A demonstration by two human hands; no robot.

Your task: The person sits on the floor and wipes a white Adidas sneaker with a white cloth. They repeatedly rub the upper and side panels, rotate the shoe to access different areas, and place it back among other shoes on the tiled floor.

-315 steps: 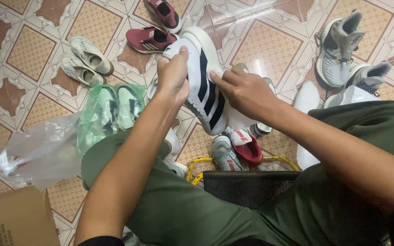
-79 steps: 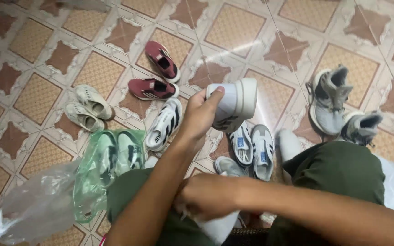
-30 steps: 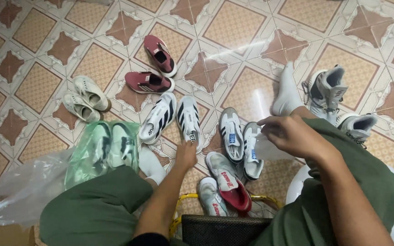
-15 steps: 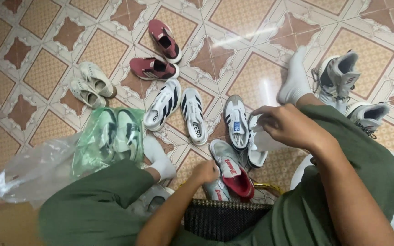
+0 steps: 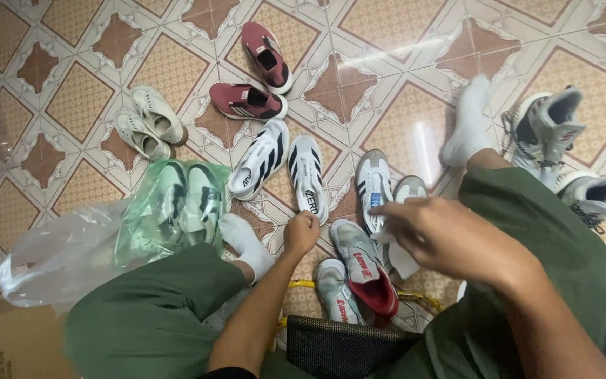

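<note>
From above, the person's left hand [image 5: 301, 232] hangs curled into a loose fist holding nothing, just over the grey shoe with red lining [image 5: 363, 267] on the tiled floor [image 5: 401, 133]. The right hand [image 5: 443, 235] pinches a white cloth [image 5: 395, 247] beside the white shoe with black stripes [image 5: 373, 188].

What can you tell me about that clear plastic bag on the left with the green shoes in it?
The bag is thin, clear, crinkled plastic, lying slack on the tiled floor beside the person's green-trousered knee. A pair of pale green shoes with dark openings lies side by side in its far end; the near end is loose and bunched. Neither hand touches it.
</note>
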